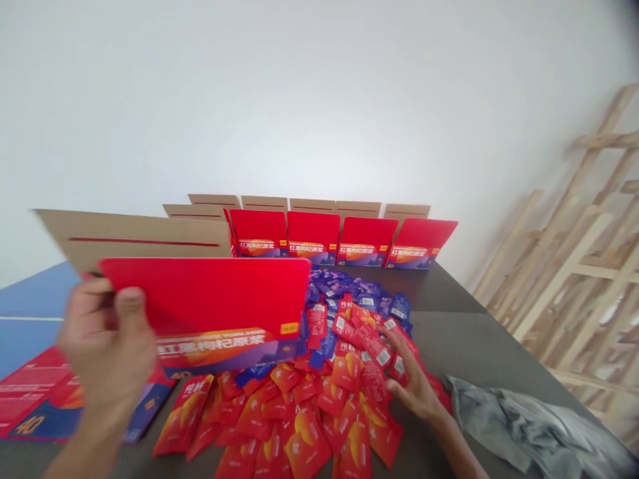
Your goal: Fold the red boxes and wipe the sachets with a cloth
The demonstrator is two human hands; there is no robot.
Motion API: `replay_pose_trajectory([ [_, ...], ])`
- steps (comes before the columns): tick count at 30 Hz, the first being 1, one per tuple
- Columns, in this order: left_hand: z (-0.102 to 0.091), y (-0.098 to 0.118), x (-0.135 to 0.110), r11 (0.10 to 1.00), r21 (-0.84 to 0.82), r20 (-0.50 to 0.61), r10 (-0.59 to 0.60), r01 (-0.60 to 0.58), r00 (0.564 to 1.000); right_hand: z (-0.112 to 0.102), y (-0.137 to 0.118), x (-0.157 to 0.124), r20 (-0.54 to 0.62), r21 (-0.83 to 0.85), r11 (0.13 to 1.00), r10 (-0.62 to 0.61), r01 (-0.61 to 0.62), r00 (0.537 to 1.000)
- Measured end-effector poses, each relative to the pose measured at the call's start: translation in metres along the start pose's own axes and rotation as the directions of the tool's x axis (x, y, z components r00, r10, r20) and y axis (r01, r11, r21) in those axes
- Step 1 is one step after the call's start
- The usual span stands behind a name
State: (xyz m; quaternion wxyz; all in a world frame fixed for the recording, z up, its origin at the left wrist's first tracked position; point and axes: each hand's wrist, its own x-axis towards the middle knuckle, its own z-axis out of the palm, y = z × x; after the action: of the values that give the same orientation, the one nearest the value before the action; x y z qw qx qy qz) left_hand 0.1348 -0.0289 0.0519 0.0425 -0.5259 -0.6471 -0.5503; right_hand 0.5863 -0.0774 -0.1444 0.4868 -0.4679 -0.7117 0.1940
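My left hand [112,332] grips the left edge of a red cardboard box [210,293], thumb on the front. The box's tan inner flap stands raised behind its red front, and it hovers above the near left part of the table. My right hand [412,382] reaches over the right side of a heap of red sachets [304,419], fingers apart and curved. Its fingertips are at the red packets; I see nothing held in it. Purple sachets [367,286] lie behind the red ones, some mixed in among them.
Several upright red boxes [314,233] with open flaps line the table's back edge. Flat printed cartons [44,399] lie at the left. A grey cloth [529,419] rests at the right of the dark table [444,332]. Wooden racks [579,279] stand beyond it.
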Motion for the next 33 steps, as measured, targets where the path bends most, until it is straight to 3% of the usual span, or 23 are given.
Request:
replay_pose_trajectory([
  [2,0.027,0.026,-0.029,0.98,-0.17,-0.038,0.1,-0.105,0.994,0.007,0.002,-0.004,0.066,0.104,0.994,0.0,-0.007,0.998],
  [4,0.057,0.05,-0.06,0.889,-0.411,0.025,0.23,-0.2,0.973,0.014,0.008,-0.009,0.076,0.167,0.986,-0.002,-0.011,0.997],
  [6,0.084,0.069,-0.088,0.8,-0.549,0.036,0.313,-0.243,0.949,0.021,0.015,-0.014,0.048,0.174,0.984,0.019,-0.027,0.999],
  [9,0.11,0.091,-0.119,0.743,-0.614,0.06,0.379,-0.265,0.923,0.025,0.021,-0.015,-0.041,0.173,0.978,0.124,-0.115,0.991],
  [12,0.118,0.103,-0.135,0.744,-0.617,0.091,0.392,-0.257,0.915,0.02,0.019,-0.006,-0.208,0.29,0.942,0.233,-0.167,0.95],
  [14,0.119,0.105,-0.137,0.749,-0.603,0.06,0.386,-0.275,0.921,0.013,0.015,0.001,-0.309,0.368,0.917,0.279,-0.156,0.909],
  [16,0.118,0.097,-0.133,0.758,-0.545,-0.071,0.386,-0.36,0.92,0.007,0.012,0.006,-0.378,0.398,0.904,0.318,-0.157,0.869],
  [18,0.114,0.08,-0.124,0.777,-0.433,-0.23,0.395,-0.457,0.89,0.005,0.01,0.007,-0.403,0.413,0.892,0.357,-0.181,0.843],
  [20,0.11,0.057,-0.112,0.807,-0.327,-0.288,0.41,-0.491,0.865,0.005,0.01,0.006,-0.397,0.437,0.875,0.395,-0.208,0.828],
  [22,0.105,0.031,-0.099,0.858,-0.295,-0.206,0.373,-0.421,0.905,0.007,0.01,0.005,-0.367,0.474,0.849,0.43,-0.231,0.825],
  [24,0.1,0.008,-0.09,0.907,-0.341,0.029,0.272,-0.246,0.962,0.009,0.01,0.004,-0.328,0.515,0.822,0.449,-0.241,0.831],
  [25,0.099,-0.001,-0.087,0.921,-0.366,0.175,0.209,-0.133,0.962,0.009,0.009,0.003,-0.311,0.53,0.812,0.453,-0.243,0.836],
  [27,0.097,-0.014,-0.085,0.918,-0.393,0.391,0.108,0.06,0.914,0.009,0.008,0.002,-0.292,0.545,0.803,0.453,-0.243,0.843],
  [29,0.097,-0.019,-0.09,0.893,-0.416,0.464,0.046,0.171,0.885,0.006,0.008,0.0,-0.291,0.544,0.805,0.446,-0.237,0.847],
  [33,0.1,-0.014,-0.105,0.812,-0.516,0.44,-0.021,0.272,0.898,-0.002,0.01,-0.004,-0.315,0.518,0.831,0.407,-0.204,0.857],
])
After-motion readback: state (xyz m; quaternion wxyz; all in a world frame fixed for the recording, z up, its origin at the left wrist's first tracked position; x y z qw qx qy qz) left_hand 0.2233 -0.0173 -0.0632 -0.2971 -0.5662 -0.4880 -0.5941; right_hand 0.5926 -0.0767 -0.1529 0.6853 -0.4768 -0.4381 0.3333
